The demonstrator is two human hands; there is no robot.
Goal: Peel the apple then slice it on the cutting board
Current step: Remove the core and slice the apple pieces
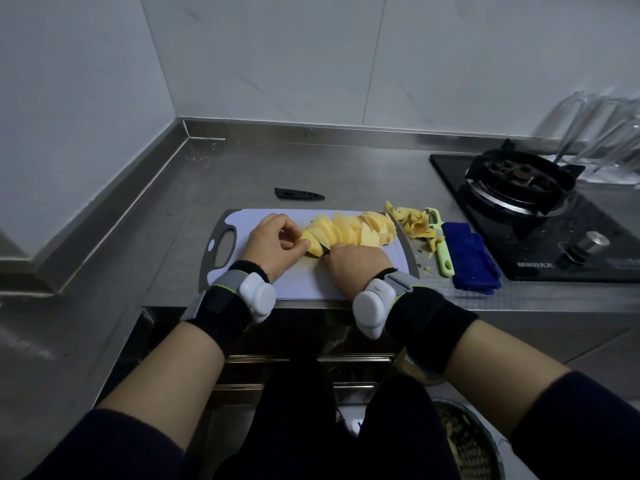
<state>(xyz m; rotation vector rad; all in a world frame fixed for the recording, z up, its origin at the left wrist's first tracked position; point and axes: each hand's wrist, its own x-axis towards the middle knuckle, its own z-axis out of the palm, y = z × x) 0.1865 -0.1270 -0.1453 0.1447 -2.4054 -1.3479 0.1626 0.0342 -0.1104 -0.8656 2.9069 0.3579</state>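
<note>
A row of pale yellow peeled apple slices (349,230) lies across the white cutting board (304,282) with its grey rim. My left hand (275,245) has its fingers curled on the left end piece of apple (313,247), holding it down. My right hand (356,266) grips a knife; only a short dark bit of blade (325,251) shows, pressed into the apple just right of my left fingers. The knife handle is hidden inside my fist.
Apple peelings (414,225) and a green peeler (441,244) lie right of the board, beside a folded blue cloth (471,259). A black knife sheath (299,194) lies behind the board. A black gas hob (540,209) fills the right side. Walls close the counter's back and left.
</note>
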